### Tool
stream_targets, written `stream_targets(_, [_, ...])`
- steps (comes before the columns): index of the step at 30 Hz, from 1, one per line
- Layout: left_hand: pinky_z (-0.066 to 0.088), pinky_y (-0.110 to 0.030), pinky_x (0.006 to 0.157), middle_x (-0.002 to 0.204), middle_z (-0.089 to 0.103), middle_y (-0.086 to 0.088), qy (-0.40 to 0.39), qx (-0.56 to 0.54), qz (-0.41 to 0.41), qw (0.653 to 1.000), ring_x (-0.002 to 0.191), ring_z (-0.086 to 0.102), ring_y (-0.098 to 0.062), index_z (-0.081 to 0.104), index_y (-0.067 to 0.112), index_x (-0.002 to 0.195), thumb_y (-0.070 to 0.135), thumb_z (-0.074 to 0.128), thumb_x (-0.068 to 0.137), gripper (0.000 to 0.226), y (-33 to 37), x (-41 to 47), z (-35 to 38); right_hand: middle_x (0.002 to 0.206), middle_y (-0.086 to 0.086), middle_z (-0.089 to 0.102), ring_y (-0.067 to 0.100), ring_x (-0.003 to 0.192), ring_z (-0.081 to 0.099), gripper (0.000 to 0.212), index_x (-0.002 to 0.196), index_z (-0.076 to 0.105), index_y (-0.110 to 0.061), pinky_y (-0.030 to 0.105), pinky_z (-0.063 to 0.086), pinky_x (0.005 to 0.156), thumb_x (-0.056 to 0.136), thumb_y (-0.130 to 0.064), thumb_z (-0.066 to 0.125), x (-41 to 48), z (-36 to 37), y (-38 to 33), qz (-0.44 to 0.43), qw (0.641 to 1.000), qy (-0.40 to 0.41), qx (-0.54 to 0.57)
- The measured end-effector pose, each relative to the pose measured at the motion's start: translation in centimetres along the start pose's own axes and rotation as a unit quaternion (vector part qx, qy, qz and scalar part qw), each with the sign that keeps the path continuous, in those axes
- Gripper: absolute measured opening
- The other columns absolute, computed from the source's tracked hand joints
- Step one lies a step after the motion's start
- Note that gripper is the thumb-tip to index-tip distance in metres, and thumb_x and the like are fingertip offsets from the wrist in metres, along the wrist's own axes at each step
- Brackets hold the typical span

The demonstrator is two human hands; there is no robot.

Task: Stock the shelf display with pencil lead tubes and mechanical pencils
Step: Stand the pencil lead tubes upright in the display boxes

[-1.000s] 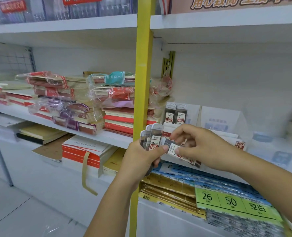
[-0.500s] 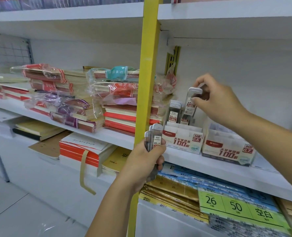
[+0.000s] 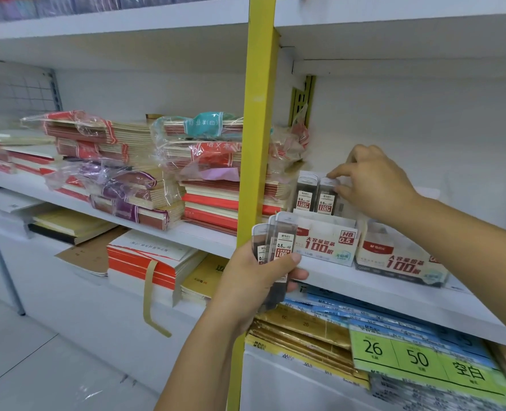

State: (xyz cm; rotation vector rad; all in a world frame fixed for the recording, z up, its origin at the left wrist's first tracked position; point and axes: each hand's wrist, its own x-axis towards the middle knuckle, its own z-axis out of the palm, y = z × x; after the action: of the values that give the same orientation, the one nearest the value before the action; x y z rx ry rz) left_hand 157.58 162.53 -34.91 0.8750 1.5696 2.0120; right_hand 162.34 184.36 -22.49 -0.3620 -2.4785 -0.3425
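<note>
Pencil lead tubes are sitting fanned in the left hand, whose fingers are clenching them just in front of the shelf edge. Their lower ends are hiding behind the palm, so the count is unclear. The right hand is pinching the white cap of a standing tube in the HB 0.5 display box near that edge. Tubes behind it are hard to make out. The right forearm is covering part of the neighbouring box, whose label is blurring.
</note>
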Motion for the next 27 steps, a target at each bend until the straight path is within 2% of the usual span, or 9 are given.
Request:
stream_targets(3, [0.053, -0.062, 0.094, 0.099, 0.079, -0.004, -0.003, 0.012, -0.006, 1.0, 0.093, 0.076, -0.025, 0.072, 0.042, 0.1, 0.033, 0.078, 0.085, 0.019, 0.2, -0.2, 0.4, 0.102, -0.008, 0.057, 0.007, 0.094, 0.049, 0.027, 0.121, 0.066, -0.029, 0.022, 0.037, 0.074, 0.096, -0.033, 0.056, -2.2, -1.4, -0.9, 0.013, 0.991, 0.027, 0.132])
stream_targets(6, [0.052, -0.062, 0.093, 0.097, 0.079, -0.003, -0.011, 0.017, -0.008, 1.0, 0.093, 0.076, -0.029, 0.071, 0.043, 0.099, 0.039, 0.082, 0.079, 0.023, 0.6, -0.5, 1.0, 0.088, -0.024, 0.068, -0.01, 0.081, 0.06, 0.016, 0.104, 0.063, -0.048, 0.007, 0.044, 0.062, 0.089, -0.045, 0.057, -5.5, -3.2, -3.2, 0.024, 0.922, -0.033, 0.386])
stream_targets(8, [0.053, -0.055, 0.09, 0.096, 0.079, -0.004, -0.023, 0.016, -0.01, 1.0, 0.094, 0.075, -0.033, 0.071, 0.04, 0.1, 0.043, 0.083, 0.075, 0.028, 0.7, -0.6, 1.5, 0.089, -0.023, 0.07, -0.005, 0.081, 0.065, 0.024, 0.107, 0.062, -0.047, 0.011, 0.052, 0.067, 0.083, -0.047, 0.065, -7.1, -3.5, -4.4, 0.023, 0.883, -0.093, 0.46])
stream_targets(11, [0.055, -0.048, 0.082, 0.093, 0.079, -0.006, -0.036, 0.016, -0.017, 0.999, 0.094, 0.074, -0.035, 0.071, 0.037, 0.1, 0.044, 0.084, 0.075, 0.03, 0.6, -0.8, 2.1, 0.08, -0.007, 0.073, 0.007, 0.067, 0.068, 0.024, 0.106, 0.067, -0.03, 0.025, 0.058, 0.063, 0.084, -0.025, 0.073, -8.3, -2.9, -5.3, 0.051, 0.847, -0.112, 0.517])
stream_targets(15, [0.058, -0.037, 0.07, 0.093, 0.079, -0.001, -0.026, 0.029, -0.004, 0.999, 0.088, 0.076, -0.028, 0.069, 0.045, 0.098, 0.058, 0.078, 0.071, 0.031, 0.5, -1.0, 2.4, 0.072, -0.001, 0.073, 0.007, 0.056, 0.066, 0.017, 0.097, 0.065, -0.022, 0.018, 0.049, 0.051, 0.083, -0.019, 0.075, -9.1, -2.3, -5.0, 0.091, 0.824, -0.092, 0.551])
stream_targets(18, [0.057, -0.036, 0.068, 0.092, 0.079, -0.002, -0.01, 0.017, -0.013, 1.0, 0.079, 0.075, -0.023, 0.068, 0.049, 0.095, 0.065, 0.07, 0.079, 0.022, 0.7, -1.1, 2.4, 0.075, -0.002, 0.074, 0.012, 0.059, 0.069, 0.014, 0.096, 0.064, -0.021, 0.019, 0.048, 0.046, 0.085, -0.019, 0.073, -9.1, -2.1, -4.4, 0.117, 0.822, -0.058, 0.555])
stream_targets(21, [0.042, -0.031, 0.058, 0.086, 0.078, -0.009, 0.006, 0.0, -0.029, 1.0, 0.062, 0.059, -0.018, 0.07, 0.047, 0.092, 0.055, 0.06, 0.092, 0.013, 0.8, -1.1, 2.1, 0.082, -0.004, 0.075, 0.014, 0.061, 0.07, 0.012, 0.097, 0.063, -0.024, 0.022, 0.049, 0.047, 0.088, -0.02, 0.07, -8.3, -2.4, -3.4, 0.135, 0.828, 0.001, 0.545])
stream_targets(24, [0.034, -0.029, 0.055, 0.087, 0.078, -0.01, 0.035, -0.015, -0.035, 0.999, 0.06, 0.055, -0.018, 0.072, 0.035, 0.092, 0.044, 0.057, 0.098, 0.019, 0.8, -0.8, 1.7, 0.085, -0.002, 0.073, 0.009, 0.064, 0.07, 0.011, 0.096, 0.06, -0.029, 0.017, 0.051, 0.051, 0.091, -0.021, 0.066, -6.7, -3.5, -2.1, 0.128, 0.842, 0.081, 0.517])
stream_targets(27, [0.038, -0.029, 0.056, 0.087, 0.078, -0.008, 0.063, -0.02, -0.029, 0.997, 0.062, 0.057, -0.018, 0.074, 0.036, 0.088, 0.044, 0.057, 0.097, 0.02, 0.7, -0.4, 1.3, 0.088, -0.01, 0.066, 0.004, 0.072, 0.066, 0.013, 0.095, 0.055, -0.034, 0.017, 0.051, 0.06, 0.093, -0.024, 0.062, -4.6, -4.3, -1.1, 0.078, 0.9, 0.133, 0.409])
